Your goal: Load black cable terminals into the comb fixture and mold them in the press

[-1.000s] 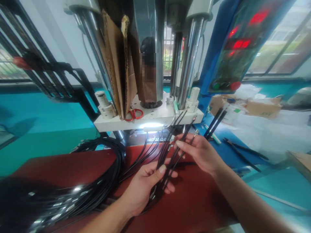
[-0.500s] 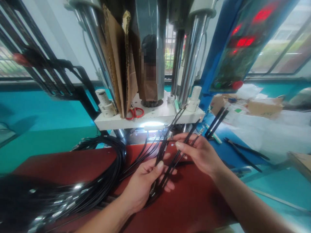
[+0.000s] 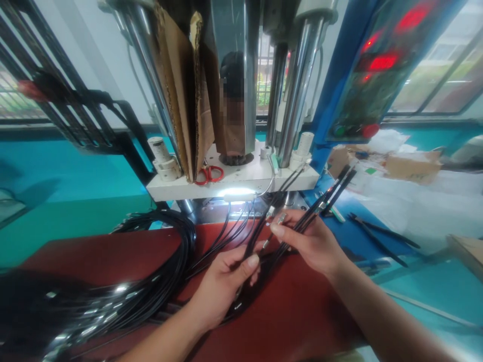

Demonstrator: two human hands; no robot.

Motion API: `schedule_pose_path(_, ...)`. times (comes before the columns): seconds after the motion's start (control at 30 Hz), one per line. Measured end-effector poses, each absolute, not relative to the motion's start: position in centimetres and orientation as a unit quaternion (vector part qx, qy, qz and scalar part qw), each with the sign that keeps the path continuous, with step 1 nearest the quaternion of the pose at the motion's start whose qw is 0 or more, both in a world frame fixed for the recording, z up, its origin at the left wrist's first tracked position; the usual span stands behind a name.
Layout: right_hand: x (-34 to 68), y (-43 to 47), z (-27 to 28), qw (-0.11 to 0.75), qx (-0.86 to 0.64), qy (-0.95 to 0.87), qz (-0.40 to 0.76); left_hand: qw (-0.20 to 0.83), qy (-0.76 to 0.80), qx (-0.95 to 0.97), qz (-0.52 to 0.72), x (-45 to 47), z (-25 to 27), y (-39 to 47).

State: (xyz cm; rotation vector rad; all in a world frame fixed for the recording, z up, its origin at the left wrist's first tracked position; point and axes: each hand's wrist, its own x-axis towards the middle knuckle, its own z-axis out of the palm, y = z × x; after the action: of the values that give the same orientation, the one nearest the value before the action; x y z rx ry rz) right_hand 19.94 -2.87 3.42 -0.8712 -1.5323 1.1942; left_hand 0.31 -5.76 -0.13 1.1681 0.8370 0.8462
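Thin black cables with small metal end pieces run through both of my hands, above the red-brown work surface (image 3: 302, 311). My left hand (image 3: 226, 281) is closed around one group of black cables (image 3: 260, 229), thumb on top. Just to the right, my right hand (image 3: 305, 234) pinches a metal cable end (image 3: 281, 217) between thumb and finger. More black cables (image 3: 313, 213) pass through its fingers and point up to the right. Where the cables cross below the hands, their separate paths are hard to make out.
A coiled bundle of black cables (image 3: 177, 251) lies on the left. Behind the hands stands a press with a white plate (image 3: 181, 188), holding red-handled scissors (image 3: 209, 174) and cardboard (image 3: 183, 100). Black-handled pliers (image 3: 377, 236) lie at the right, below a control panel (image 3: 377, 85).
The cables in my right hand have shifted outward to the right and lie closer together. A metal cable end now shows at my right thumb. Left fingers have curled in.
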Motion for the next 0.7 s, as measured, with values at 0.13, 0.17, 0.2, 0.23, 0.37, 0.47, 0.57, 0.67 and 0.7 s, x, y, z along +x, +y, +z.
schedule_pose_path(0.13, 19.8, -3.1, 3.6, 0.531, -0.319, -0.648, 0.442, 0.694, 0.373, 0.453, 0.418, 0.2, -0.1, -5.7)
schedule_pose_path(0.17, 19.8, -3.2, 3.6, 0.532, -0.323, -0.647, 0.441, 0.694, 0.372, 0.446, 0.426, 0.1, 0.0, -5.6)
schedule_pose_path(0.2, 19.7, -3.3, 3.7, 0.529, -0.333, -0.643, 0.443, 0.692, 0.372, 0.444, 0.431, 0.1, 0.1, -5.6)
schedule_pose_path(0.23, 19.7, -3.4, 3.8, 0.521, -0.346, -0.640, 0.447, 0.689, 0.374, 0.447, 0.432, 0.1, 0.2, -5.5)
schedule_pose_path(0.37, 19.3, -3.5, 3.8, 0.484, -0.372, -0.635, 0.473, 0.679, 0.377, 0.470, 0.419, 0.3, 0.5, -5.3)
schedule_pose_path(0.47, 19.0, -3.3, 3.4, 0.476, -0.375, -0.626, 0.491, 0.655, 0.371, 0.518, 0.406, 0.7, 0.8, -5.2)
schedule_pose_path(0.57, 18.8, -3.2, 3.1, 0.473, -0.373, -0.622, 0.501, 0.625, 0.371, 0.556, 0.403, 1.1, 1.2, -5.2)
schedule_pose_path(0.67, 18.8, -3.2, 2.8, 0.495, -0.388, -0.610, 0.482, 0.600, 0.391, 0.578, 0.390, 1.0, 1.6, -5.3)
schedule_pose_path(0.7, 18.8, -3.2, 2.7, 0.510, -0.393, -0.598, 0.477, 0.592, 0.400, 0.588, 0.379, 0.9, 1.7, -5.3)
